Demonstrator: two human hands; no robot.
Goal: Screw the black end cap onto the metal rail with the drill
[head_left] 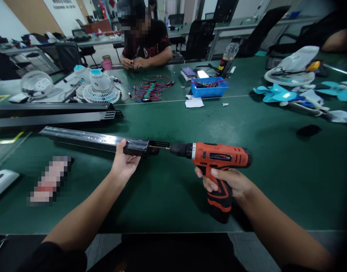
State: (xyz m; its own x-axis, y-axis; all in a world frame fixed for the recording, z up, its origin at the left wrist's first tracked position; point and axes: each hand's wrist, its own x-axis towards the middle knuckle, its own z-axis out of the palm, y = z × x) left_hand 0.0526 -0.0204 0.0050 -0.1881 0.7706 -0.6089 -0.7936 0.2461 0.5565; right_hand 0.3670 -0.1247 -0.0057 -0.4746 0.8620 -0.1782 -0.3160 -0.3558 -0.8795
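My left hand (125,161) is closed around a long black metal bar (85,139) near its right end, thumb on top. The bar reaches away to the left, over the green table. In my right hand (223,179) is an orange and black cordless drill (221,155), held by its pistol grip, with the chuck pointing left. The drill's thin bit (164,147) meets the right end of the bar, by a black slotted end piece (159,144). Whether a screw sits at the bit's tip is too small to tell.
More long black bars (51,120) lie at the left. Behind them are white fan parts (101,87) and wired circuit boards (152,90). A blue bin (210,90), a bottle (227,56) and blue fan blades (275,93) stand farther right. Another person (145,41) works across the table (289,181).
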